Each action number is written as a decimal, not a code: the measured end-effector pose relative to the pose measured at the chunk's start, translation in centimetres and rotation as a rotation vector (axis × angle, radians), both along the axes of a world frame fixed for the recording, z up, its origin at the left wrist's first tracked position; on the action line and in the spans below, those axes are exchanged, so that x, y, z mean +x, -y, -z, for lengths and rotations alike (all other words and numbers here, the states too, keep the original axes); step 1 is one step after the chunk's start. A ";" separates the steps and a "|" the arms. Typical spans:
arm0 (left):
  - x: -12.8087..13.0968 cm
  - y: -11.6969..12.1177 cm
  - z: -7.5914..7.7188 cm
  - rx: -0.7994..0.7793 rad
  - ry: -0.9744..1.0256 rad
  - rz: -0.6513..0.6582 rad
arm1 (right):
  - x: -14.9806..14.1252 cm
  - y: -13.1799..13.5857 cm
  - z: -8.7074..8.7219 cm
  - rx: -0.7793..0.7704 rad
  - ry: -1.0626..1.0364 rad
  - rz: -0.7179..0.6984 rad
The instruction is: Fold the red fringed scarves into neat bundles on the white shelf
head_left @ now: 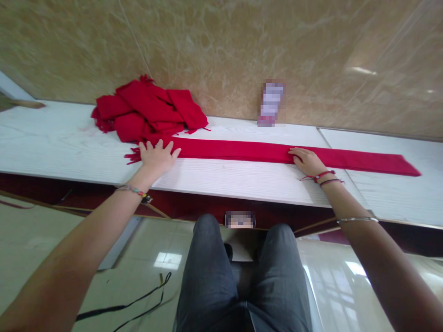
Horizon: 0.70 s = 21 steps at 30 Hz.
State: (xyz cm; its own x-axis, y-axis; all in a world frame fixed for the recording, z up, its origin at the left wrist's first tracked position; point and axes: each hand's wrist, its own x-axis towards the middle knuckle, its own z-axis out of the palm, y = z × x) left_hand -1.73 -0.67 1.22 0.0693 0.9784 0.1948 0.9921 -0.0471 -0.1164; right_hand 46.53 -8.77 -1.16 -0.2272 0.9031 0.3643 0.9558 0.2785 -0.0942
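A long red scarf (235, 150), folded into a narrow strip, lies flat along the white table. Its fringed end is at the left, and the smooth end reaches far to the right. My left hand (157, 157) rests on the scarf near the fringe, palm down with the fingers spread. Farther along, my right hand (308, 161) lies on the strip with its fingers stretched out flat and close together. Behind my left hand is a crumpled heap of red scarves (148, 110), its lower edge meeting the folded strip.
The white table (224, 177) runs along a brown marbled wall (221, 55). A blurred-out upright item (272, 103) leans there. Below the table edge are my knees (207, 230) and another blurred item (240, 220). A black strap (128, 304) lies on the tiled floor.
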 end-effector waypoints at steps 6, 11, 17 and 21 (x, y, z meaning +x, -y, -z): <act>4.3 -1.2 -1.3 0.101 0.010 0.148 | -8.2 -3.1 -2.0 0.030 -0.031 -0.071; 7.0 -1.7 0.2 -0.077 0.049 0.575 | -15.6 -5.5 -2.0 -0.056 0.024 -0.305; 6.9 -1.3 1.1 -0.092 0.044 0.636 | -17.6 -4.6 -1.1 -0.119 0.083 -0.359; 7.3 -1.0 0.6 -0.079 0.081 0.739 | -17.4 -4.0 -1.4 -0.109 0.125 -0.379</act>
